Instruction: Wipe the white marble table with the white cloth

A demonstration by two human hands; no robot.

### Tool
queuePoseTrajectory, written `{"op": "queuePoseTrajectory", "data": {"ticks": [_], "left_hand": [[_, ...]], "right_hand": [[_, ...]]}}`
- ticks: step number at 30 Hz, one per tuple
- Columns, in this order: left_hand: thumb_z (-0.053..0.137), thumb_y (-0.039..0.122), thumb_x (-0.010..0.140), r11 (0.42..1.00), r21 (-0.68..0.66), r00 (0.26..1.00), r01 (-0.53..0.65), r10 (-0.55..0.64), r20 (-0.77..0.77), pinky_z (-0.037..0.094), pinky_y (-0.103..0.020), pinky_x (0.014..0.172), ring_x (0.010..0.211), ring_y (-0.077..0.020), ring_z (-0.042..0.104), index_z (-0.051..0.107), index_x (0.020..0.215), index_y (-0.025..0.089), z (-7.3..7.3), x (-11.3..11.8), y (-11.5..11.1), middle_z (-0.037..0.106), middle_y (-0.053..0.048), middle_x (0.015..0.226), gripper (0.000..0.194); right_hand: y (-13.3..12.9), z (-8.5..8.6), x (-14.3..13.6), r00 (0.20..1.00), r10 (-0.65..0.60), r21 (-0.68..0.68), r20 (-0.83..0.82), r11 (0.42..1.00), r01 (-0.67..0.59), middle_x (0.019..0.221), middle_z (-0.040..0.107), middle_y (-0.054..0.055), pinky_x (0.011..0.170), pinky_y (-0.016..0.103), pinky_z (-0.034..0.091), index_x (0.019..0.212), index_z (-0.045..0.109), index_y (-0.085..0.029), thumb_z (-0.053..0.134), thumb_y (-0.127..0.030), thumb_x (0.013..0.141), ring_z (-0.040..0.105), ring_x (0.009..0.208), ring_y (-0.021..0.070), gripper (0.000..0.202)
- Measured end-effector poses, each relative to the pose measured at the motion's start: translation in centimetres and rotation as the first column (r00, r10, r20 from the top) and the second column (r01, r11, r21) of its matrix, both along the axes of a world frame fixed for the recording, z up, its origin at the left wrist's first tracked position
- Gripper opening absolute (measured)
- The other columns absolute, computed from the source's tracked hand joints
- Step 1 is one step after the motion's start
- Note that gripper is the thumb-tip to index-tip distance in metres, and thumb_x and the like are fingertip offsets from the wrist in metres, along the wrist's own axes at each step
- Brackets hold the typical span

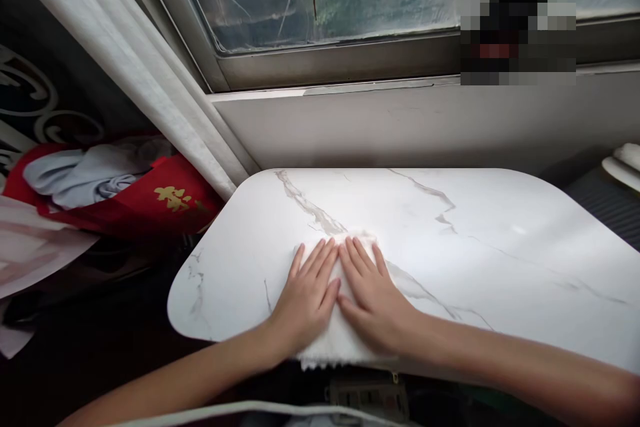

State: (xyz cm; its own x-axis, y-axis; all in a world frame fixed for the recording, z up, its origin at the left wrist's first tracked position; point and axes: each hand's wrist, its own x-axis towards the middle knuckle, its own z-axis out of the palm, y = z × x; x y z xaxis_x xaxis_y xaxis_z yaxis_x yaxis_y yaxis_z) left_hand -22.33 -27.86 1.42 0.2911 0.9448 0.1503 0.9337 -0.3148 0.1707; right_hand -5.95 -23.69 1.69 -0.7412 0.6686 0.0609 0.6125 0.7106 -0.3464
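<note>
A white cloth [340, 340] lies flat on the white marble-patterned table [430, 227], its scalloped lower edge reaching the table's front edge. My left hand [309, 293] rests palm down on the cloth's left part, fingers stretched forward. Beside it, my right hand [373, 293] presses flat on the right part, fingers spread. The thumbs of both hands point toward each other and nearly meet at the cloth's middle. Neither hand is closed round anything.
Behind the table are a wall [380, 127] and a window [325, 0]. A white curtain [125, 67] hangs at the left, near a red bag [145, 207] holding pale clothes [90, 173]. White objects [623, 172] sit on a dark ribbed surface at the right.
</note>
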Motion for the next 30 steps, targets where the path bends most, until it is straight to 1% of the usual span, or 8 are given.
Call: {"op": "queuePoseTrajectory", "data": {"ticks": [5,9,12,14,18,22,26,30], "left_hand": [[0.022,0.023,0.096,0.997,0.044,0.998,-0.069,0.068,0.01,0.008,-0.043,0.114,0.137,-0.0173,0.021,0.03,0.141,0.012,-0.6,-1.0,10.7,0.03,-0.007,0.148,0.048],[0.022,0.024,0.095,0.995,0.049,0.996,-0.088,0.089,-0.019,0.008,-0.042,0.113,0.137,-0.0171,0.022,0.031,0.141,0.01,-0.8,-0.8,19.2,0.03,-0.008,0.148,0.049],[0.023,0.024,0.095,0.994,0.067,0.995,-0.083,0.087,-0.047,0.009,-0.041,0.113,0.136,-0.0173,0.023,0.033,0.14,0.011,-0.9,0.1,23.4,0.031,-0.008,0.147,0.048],[0.023,0.023,0.095,0.994,0.076,0.995,-0.081,0.085,-0.054,0.009,-0.042,0.113,0.136,-0.0172,0.024,0.033,0.14,0.012,-1.0,0.7,25.0,0.031,-0.007,0.147,0.048],[0.023,0.024,0.095,0.995,0.077,0.995,-0.07,0.075,-0.06,0.008,-0.042,0.113,0.137,-0.0173,0.023,0.03,0.141,0.011,-0.9,1.4,25.5,0.03,-0.007,0.148,0.049],[0.022,0.024,0.095,0.997,0.073,0.996,-0.032,0.038,-0.082,0.008,-0.041,0.113,0.137,-0.0176,0.021,0.029,0.142,0.009,-0.7,1.9,23.6,0.028,-0.008,0.148,0.049],[0.022,0.024,0.095,0.997,0.066,0.996,0.038,-0.032,-0.087,0.008,-0.042,0.113,0.137,-0.0182,0.02,0.029,0.141,0.008,-0.7,3.1,20.1,0.028,-0.009,0.148,0.049],[0.021,0.024,0.096,0.993,0.066,0.994,0.096,-0.093,-0.058,0.009,-0.044,0.113,0.138,-0.0192,0.02,0.029,0.141,0.007,-0.5,5.2,14.5,0.028,-0.011,0.148,0.049]], "right_hand": [[9.3,-0.5,-3.0,0.983,-0.181,0.086,-0.023,0.98,0.182,0.151,0.02,0.013,0.113,0.046,0.003,0.144,0.023,-0.004,0.022,-0.035,0.093,0.012,0.14,0.0218,0.059],[16.8,-0.9,-3.5,0.964,-0.265,0.15,-0.027,0.952,0.266,0.15,0.025,0.012,0.112,0.044,0.006,0.143,0.026,-0.005,0.024,-0.032,0.093,0.017,0.138,0.0211,0.057],[20.4,-1.0,-2.9,0.949,-0.314,0.174,-0.026,0.934,0.313,0.149,0.027,0.012,0.111,0.044,0.009,0.142,0.028,-0.005,0.026,-0.03,0.092,0.02,0.138,0.021,0.056],[21.6,-1.2,-2.5,0.935,-0.352,0.192,-0.04,0.916,0.353,0.148,0.029,0.012,0.111,0.045,0.01,0.141,0.03,-0.005,0.026,-0.029,0.092,0.021,0.137,0.0214,0.055],[21.7,-1.5,-2.1,0.917,-0.392,0.226,-0.072,0.889,0.398,0.147,0.031,0.014,0.111,0.044,0.01,0.14,0.031,-0.004,0.025,-0.027,0.091,0.024,0.136,0.022,0.055],[19.6,-1.5,-1.4,0.922,-0.385,0.255,-0.033,0.889,0.381,0.148,0.029,0.015,0.11,0.045,0.011,0.141,0.029,-0.003,0.025,-0.027,0.091,0.022,0.137,0.024,0.055],[15.8,-1.4,0.6,0.937,-0.348,0.301,0.031,0.897,0.323,0.148,0.026,0.017,0.11,0.048,0.012,0.142,0.027,-0.001,0.023,-0.027,0.092,0.019,0.137,0.0269,0.056],[10.2,-1.4,3.2,0.947,-0.317,0.361,0.052,0.89,0.278,0.148,0.025,0.02,0.11,0.053,0.013,0.141,0.027,0.002,0.022,-0.027,0.093,0.018,0.138,0.0296,0.056]]}}
